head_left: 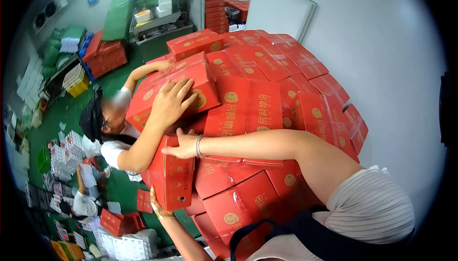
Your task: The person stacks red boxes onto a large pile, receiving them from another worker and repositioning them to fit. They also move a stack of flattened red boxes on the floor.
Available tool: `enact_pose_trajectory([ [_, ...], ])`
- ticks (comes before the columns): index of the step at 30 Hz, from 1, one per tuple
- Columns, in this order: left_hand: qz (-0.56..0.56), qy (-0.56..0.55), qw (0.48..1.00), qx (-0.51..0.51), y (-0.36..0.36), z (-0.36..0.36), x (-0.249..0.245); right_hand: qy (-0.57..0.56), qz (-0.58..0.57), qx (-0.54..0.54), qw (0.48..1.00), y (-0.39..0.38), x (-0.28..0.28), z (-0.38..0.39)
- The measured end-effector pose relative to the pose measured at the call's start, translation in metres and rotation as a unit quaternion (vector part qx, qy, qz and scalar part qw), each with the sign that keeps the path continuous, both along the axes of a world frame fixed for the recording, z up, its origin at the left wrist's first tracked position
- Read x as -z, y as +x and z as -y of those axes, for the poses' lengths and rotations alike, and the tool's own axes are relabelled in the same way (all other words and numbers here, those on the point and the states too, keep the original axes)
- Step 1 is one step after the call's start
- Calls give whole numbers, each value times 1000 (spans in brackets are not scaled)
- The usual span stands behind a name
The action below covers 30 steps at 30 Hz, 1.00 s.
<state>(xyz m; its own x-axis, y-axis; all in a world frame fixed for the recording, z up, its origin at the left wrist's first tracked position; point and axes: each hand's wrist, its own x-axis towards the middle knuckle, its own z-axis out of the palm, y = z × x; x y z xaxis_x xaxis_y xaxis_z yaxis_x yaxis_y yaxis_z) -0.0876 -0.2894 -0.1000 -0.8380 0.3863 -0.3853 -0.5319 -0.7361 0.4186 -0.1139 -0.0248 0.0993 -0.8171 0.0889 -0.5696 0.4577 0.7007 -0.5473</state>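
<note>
A red cardboard box [172, 177] with gold printing is held between my two hands, beside a large stack of similar boxes. My left hand [160, 204] supports its lower left edge, the fingers curled around it. Against the upper end rests my right hand [183, 145], a bracelet on its wrist and its thumb raised. Just above, a co-worker [117, 132] in a dark cap grips another red box [174, 87], one hand [174, 99] on its near side and the other hand [160, 65] at its far side.
The stack of red boxes [257, 184] fills the middle, along a pale wall [381, 56]. On the green floor [129, 165] stand egg trays [126, 247], an open red box [121, 222] and a yellow crate [76, 81]. Another person [83, 204] is low at left.
</note>
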Motion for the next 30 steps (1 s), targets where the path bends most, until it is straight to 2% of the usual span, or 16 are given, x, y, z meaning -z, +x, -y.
enact_pose_trajectory([
  [4, 26, 0, 1000, -8, 15, 2, -23, 54, -31, -80, 995, 10, 0, -6],
  [8, 33, -28, 999, -26, 15, 15, 0, 19, -28, -62, 997, 18, -10, -10],
  [9, 34, -17, 999, -23, 16, 10, -11, 38, -37, -64, 997, 18, -4, -10],
  [10, -65, -124, 989, -55, 29, 6, -19, 33, -43, -65, 996, 16, 3, -12],
  [11, -62, -130, 987, -65, 27, 13, -6, 27, -46, -68, 996, 16, 5, -12],
  [13, -135, -232, 961, -63, 19, 25, 29, 33, -65, -63, 995, 18, 11, -11],
  [14, -127, -237, 960, -79, 26, 23, 12, 29, -65, -75, 995, 18, 12, -14],
  [16, 36, -15, 999, -18, 23, 9, -21, 24, -66, -99, 993, 17, 13, -15],
  [19, -5, -43, 998, -54, 26, 15, -7, 20, -71, -76, 994, 25, 5, -8],
  [20, -33, -108, 989, -100, 32, 18, 0, 8, -106, -69, 992, 32, -1, -3],
  [22, -49, -74, 995, -55, 49, 31, 3, 4, -164, -69, 984, 58, -21, 6],
  [23, -41, -22, 999, 0, 63, 34, -9, -18, -209, -84, 974, 75, -33, 10],
  [24, -30, -27, 999, -10, 77, 34, -26, -43, -235, -70, 968, 94, -45, 10],
  [25, -90, -85, 992, 8, 93, 35, -34, -34, -275, -61, 959, 114, -43, 10],
  [26, 128, -50, 987, -82, 111, -13, -128, -84, -354, -40, 931, 144, -46, 9],
  [30, 51, -150, 985, -70, 182, -11, -158, -207, -335, -37, 919, 266, -91, -33],
])
